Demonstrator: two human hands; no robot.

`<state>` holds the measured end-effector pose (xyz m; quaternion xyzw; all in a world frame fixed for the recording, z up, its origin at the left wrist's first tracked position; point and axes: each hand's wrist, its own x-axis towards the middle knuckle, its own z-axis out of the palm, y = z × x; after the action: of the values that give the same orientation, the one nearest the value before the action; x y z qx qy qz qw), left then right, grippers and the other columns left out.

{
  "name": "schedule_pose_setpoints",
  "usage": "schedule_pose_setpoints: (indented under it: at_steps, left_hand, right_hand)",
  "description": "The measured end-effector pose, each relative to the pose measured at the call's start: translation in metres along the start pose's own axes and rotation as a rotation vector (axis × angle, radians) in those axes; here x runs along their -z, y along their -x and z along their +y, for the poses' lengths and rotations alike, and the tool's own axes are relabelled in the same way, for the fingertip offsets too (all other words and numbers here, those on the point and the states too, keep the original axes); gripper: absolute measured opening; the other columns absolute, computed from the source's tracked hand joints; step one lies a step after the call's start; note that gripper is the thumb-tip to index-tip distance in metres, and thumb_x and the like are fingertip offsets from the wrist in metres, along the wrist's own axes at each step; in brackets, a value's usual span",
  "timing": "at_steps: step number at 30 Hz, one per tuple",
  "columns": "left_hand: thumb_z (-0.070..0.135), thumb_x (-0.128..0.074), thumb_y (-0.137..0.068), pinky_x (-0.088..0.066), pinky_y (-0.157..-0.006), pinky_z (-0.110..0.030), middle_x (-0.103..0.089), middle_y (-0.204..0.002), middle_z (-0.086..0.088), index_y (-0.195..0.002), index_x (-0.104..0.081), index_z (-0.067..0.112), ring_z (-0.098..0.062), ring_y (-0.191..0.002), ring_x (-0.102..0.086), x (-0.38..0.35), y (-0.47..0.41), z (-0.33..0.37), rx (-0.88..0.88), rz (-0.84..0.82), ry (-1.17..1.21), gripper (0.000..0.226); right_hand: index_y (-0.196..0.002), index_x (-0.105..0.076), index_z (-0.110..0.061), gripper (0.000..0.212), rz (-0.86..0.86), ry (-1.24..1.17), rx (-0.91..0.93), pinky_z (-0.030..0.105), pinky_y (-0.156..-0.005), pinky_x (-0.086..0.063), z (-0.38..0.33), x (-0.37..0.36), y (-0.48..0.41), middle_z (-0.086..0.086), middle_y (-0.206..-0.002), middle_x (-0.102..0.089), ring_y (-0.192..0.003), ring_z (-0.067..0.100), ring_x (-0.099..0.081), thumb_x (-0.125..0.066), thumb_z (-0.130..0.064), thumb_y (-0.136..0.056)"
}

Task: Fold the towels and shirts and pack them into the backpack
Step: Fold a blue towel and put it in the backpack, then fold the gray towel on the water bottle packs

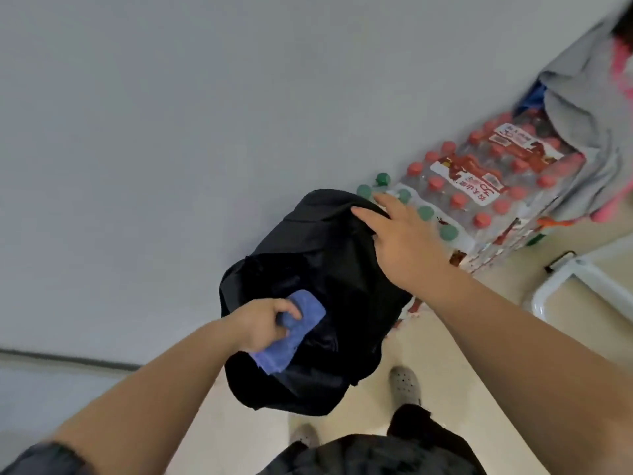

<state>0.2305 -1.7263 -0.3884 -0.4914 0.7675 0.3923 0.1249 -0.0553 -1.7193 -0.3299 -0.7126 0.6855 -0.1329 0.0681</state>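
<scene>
A black backpack [318, 265] stands on the floor against a grey wall, its mouth gaping towards me. My left hand [265, 323] is shut on a folded blue towel [291, 341] and holds it in the bag's opening, partly inside. My right hand [397, 234] rests on the bag's upper right edge, fingers spread, pinning the black fabric down. What lies deeper in the bag is hidden in the dark.
Shrink-wrapped packs of water bottles [479, 190] with red and green caps stand right of the bag along the wall [171, 132]. A grey cloth [579, 108] drapes over their far end. A white frame [575, 286] stands at right. My feet in grey clogs [404, 382] stand on beige tiles.
</scene>
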Motion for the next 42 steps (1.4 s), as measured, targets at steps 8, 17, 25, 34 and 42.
schedule_pose_setpoints:
  at_steps: [8, 17, 25, 34, 42]
  left_hand:
    - [0.011, -0.068, -0.089, -0.039, -0.096, -0.021, -0.057, -0.133, 0.003, -0.130, -0.055, 0.037, -0.010, -0.113, -0.053, 0.022, -0.088, -0.006, -0.040, -0.162, -0.134, 0.050]
    - [0.032, -0.048, -0.103, -0.018, -0.121, -0.037, -0.021, -0.162, -0.002, -0.155, -0.026, 0.037, -0.028, -0.147, -0.025, 0.022, -0.134, -0.039, 0.087, -0.496, -0.559, 0.057]
    - [0.031, -0.048, -0.104, -0.029, -0.115, -0.036, -0.041, -0.154, -0.012, -0.149, -0.044, 0.012, -0.032, -0.139, -0.040, 0.028, -0.104, 0.005, 0.069, -0.379, -0.784, 0.048]
    - [0.014, -0.051, -0.095, -0.048, -0.089, -0.029, -0.070, -0.114, 0.004, -0.112, -0.071, 0.028, -0.019, -0.102, -0.065, 0.039, 0.003, 0.020, -0.039, 0.386, -0.199, 0.030]
    - [0.025, -0.065, -0.090, -0.048, -0.087, -0.025, -0.060, -0.111, 0.015, -0.112, -0.068, 0.027, -0.005, -0.094, -0.059, 0.007, 0.056, 0.152, -0.172, 0.825, 0.076, 0.021]
  right_hand:
    - [-0.153, -0.032, -0.043, 0.060, -0.018, -0.020, -0.043, 0.045, -0.112, -0.036, -0.004, -0.001, 0.007, 0.001, -0.162, -0.025, -0.139, 0.032, -0.035, -0.045, -0.015, -0.101]
    - [-0.152, -0.032, -0.044, 0.061, -0.006, -0.030, -0.029, 0.044, -0.113, -0.033, -0.005, 0.001, 0.010, -0.001, -0.161, -0.026, -0.139, 0.029, -0.035, -0.042, -0.012, -0.102]
    - [-0.152, -0.037, -0.041, 0.055, -0.024, -0.067, -0.054, 0.044, -0.110, -0.036, -0.006, 0.004, 0.011, 0.001, -0.157, -0.032, -0.133, 0.030, -0.040, -0.044, -0.019, -0.102]
    - [-0.150, -0.038, -0.045, 0.055, -0.043, -0.191, -0.006, 0.051, -0.117, -0.027, -0.012, 0.005, 0.033, 0.003, -0.159, -0.029, -0.142, 0.031, -0.031, -0.051, -0.049, -0.097]
    - [-0.150, -0.037, -0.046, 0.054, -0.210, -0.539, 0.167, 0.043, -0.123, -0.020, 0.061, 0.030, 0.053, -0.004, -0.162, -0.022, -0.149, 0.019, -0.021, -0.052, -0.052, -0.099]
